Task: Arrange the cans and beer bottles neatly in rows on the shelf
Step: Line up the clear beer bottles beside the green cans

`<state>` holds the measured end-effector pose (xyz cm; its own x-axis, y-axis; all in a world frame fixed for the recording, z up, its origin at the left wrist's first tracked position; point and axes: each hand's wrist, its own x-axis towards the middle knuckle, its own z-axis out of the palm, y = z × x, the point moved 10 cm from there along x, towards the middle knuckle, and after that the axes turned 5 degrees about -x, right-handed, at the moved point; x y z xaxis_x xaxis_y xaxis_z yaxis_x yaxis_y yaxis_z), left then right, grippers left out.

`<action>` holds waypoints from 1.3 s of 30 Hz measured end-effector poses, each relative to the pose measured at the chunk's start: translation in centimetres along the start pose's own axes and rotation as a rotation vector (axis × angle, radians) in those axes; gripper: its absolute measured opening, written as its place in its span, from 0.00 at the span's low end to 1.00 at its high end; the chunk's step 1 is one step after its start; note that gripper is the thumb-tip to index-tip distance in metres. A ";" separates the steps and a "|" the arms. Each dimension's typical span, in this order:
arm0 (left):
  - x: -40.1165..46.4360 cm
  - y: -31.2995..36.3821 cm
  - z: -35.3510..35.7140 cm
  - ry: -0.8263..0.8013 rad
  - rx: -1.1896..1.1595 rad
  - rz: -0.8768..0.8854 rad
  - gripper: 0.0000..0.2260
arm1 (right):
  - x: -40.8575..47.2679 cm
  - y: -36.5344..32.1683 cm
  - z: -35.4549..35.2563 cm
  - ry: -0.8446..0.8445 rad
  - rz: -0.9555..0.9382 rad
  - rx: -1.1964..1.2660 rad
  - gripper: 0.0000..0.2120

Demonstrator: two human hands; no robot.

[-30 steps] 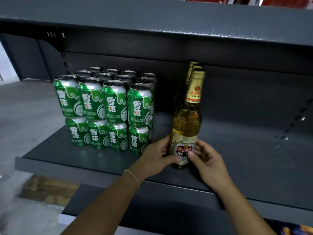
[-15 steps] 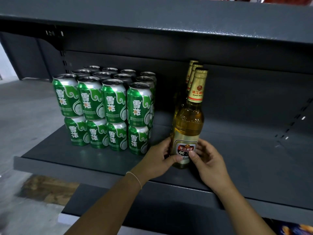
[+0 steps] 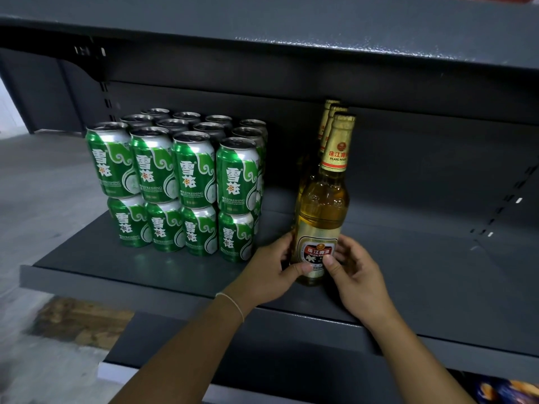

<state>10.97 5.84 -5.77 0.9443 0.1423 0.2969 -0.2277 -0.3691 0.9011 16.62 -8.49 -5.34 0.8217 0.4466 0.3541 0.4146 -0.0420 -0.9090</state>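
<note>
While both hands close on it from either side, the front beer bottle (image 3: 320, 211) stands upright on the shelf (image 3: 145, 269), its long axis vertical, w/ its base near the front edge. Left hand (image 3: 274, 272) wraps the lower body from the left, thumb across the label; right hand (image 3: 355, 272) pinches the label area from the right w/ thumb and curled fingers. So the grip is a two-sided clasp low on the glass, neither hand clearly nearer than the other. Directly beyond the grip, abt two more bottles (image 3: 328, 123) stand in file behind the held one, only their gold caps and necks showing. The likely move is a small push or twist to square this bottle w/ that file, label facing front. Left of the grip, near but apart from the left hand's knuckles, sits the block of green cans (image 3: 180, 182), stacked two high, four across at the front, more rows behind. That stack is the main thing in the way if the bottle drifts left. Right of the grip the shelf runs on bare. Above, the upper shelf (image 3: 291, 33) hangs not far over the caps, so lifting has little room; sliding looks safer.
</note>
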 end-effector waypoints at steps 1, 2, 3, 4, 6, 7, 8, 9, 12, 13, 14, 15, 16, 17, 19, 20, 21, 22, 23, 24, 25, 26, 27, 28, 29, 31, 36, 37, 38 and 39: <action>0.0 0.1 0.0 0.001 0.003 0.003 0.29 | 0.0 0.1 0.0 0.004 0.002 -0.001 0.21; 0.0 0.1 0.0 0.000 0.005 0.005 0.29 | 0.0 0.1 0.0 0.007 0.005 -0.002 0.21; 0.0 0.1 0.0 -0.001 0.008 0.007 0.29 | 0.0 0.1 0.0 0.008 0.007 -0.001 0.21; 0.0 0.1 0.0 -0.003 0.012 0.008 0.29 | 0.0 0.1 0.0 0.009 0.008 -0.001 0.21; 0.0 0.1 0.0 -0.003 0.019 0.009 0.29 | -0.1 0.1 -0.1 0.016 0.010 -0.001 0.21; 0.0 0.0 0.1 -0.005 0.019 0.009 0.29 | -0.1 0.0 -0.1 0.016 0.010 -0.002 0.20; 0.0 0.0 0.1 -0.005 0.021 0.009 0.29 | -0.1 -0.1 -0.1 0.014 0.010 -0.004 0.20; 0.0 0.0 0.0 -0.005 0.025 0.012 0.29 | -0.1 -0.1 -0.1 0.013 0.011 -0.005 0.20; 0.0 0.2 0.0 0.000 0.043 0.031 0.29 | -0.2 -0.3 -0.1 0.010 0.013 -0.016 0.20; 0.0 0.2 0.0 0.002 0.050 0.037 0.29 | -0.2 -0.4 -0.1 0.007 0.013 -0.017 0.20; 0.0 0.2 -0.1 0.002 0.055 0.042 0.29 | -0.2 -0.4 -0.1 0.005 0.014 -0.016 0.20; 0.0 0.2 -0.1 0.001 0.060 0.046 0.29 | -0.3 -0.5 0.0 0.003 0.015 -0.017 0.20; 0.0 0.2 -0.1 0.001 0.066 0.051 0.29 | -0.3 -0.5 0.0 0.001 0.017 -0.020 0.20; 0.0 0.3 -0.1 0.000 0.072 0.056 0.29 | -0.3 -0.5 0.0 -0.002 0.019 -0.023 0.21; 0.0 0.3 -0.1 0.001 0.078 0.056 0.29 | -0.2 -0.4 0.0 -0.008 0.021 -0.032 0.22; 0.0 0.2 -0.1 0.002 0.075 0.053 0.29 | -0.2 -0.3 0.0 -0.010 0.022 -0.040 0.22; 0.0 0.2 -0.1 0.002 0.072 0.050 0.29 | -0.2 -0.3 0.0 -0.013 0.019 -0.044 0.23; 0.0 0.2 -0.1 -0.001 0.067 0.050 0.29 | -0.2 -0.3 0.0 -0.016 0.016 -0.048 0.23; 0.0 0.3 -0.1 -0.006 0.062 0.053 0.29 | -0.2 -0.4 0.0 -0.018 0.013 -0.048 0.24; -0.1 0.5 -0.1 -0.012 0.058 0.058 0.29 | -0.2 -0.3 0.0 -0.021 0.015 -0.051 0.23; -0.1 0.9 -0.2 -0.012 0.057 0.067 0.29 | -0.1 -0.3 0.1 -0.028 0.015 -0.048 0.23; -0.3 1.3 -0.5 -0.003 0.060 0.082 0.28 | -0.1 -0.3 0.1 -0.036 0.019 -0.045 0.23; -0.4 1.9 -0.9 0.027 0.080 0.103 0.26 | -0.1 -0.3 0.1 -0.042 0.023 -0.035 0.23; -0.5 2.6 -1.6 0.090 0.129 0.130 0.24 | -0.2 -0.4 0.1 -0.044 0.031 -0.026 0.24; -0.8 3.4 -2.5 0.185 0.200 0.160 0.22 | -0.1 -0.5 0.1 -0.045 0.034 -0.020 0.24; -1.7 5.4 -4.2 0.387 0.283 0.243 0.17 | -0.1 -1.1 -0.2 -0.034 0.023 -0.025 0.24; -3.6 12.1 -3.0 0.497 0.286 0.493 0.10 | -0.1 -2.2 -2.5 0.020 0.028 -0.031 0.24; -3.7 13.3 -2.1 0.473 0.282 0.529 0.10 | -0.1 -2.5 -3.1 0.030 0.025 -0.032 0.22; -3.6 14.3 -1.1 0.445 0.279 0.556 0.10 | -0.1 -3.0 -3.9 0.045 0.018 -0.034 0.21; -3.4 15.2 0.0 0.420 0.276 0.579 0.09 | -0.2 -3.5 -4.7 0.061 0.005 -0.033 0.19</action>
<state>4.29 -0.27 6.88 0.5104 0.1735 0.8423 -0.5386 -0.6990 0.4704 16.86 -12.62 -1.21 0.8458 0.3908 0.3631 0.4222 -0.0742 -0.9035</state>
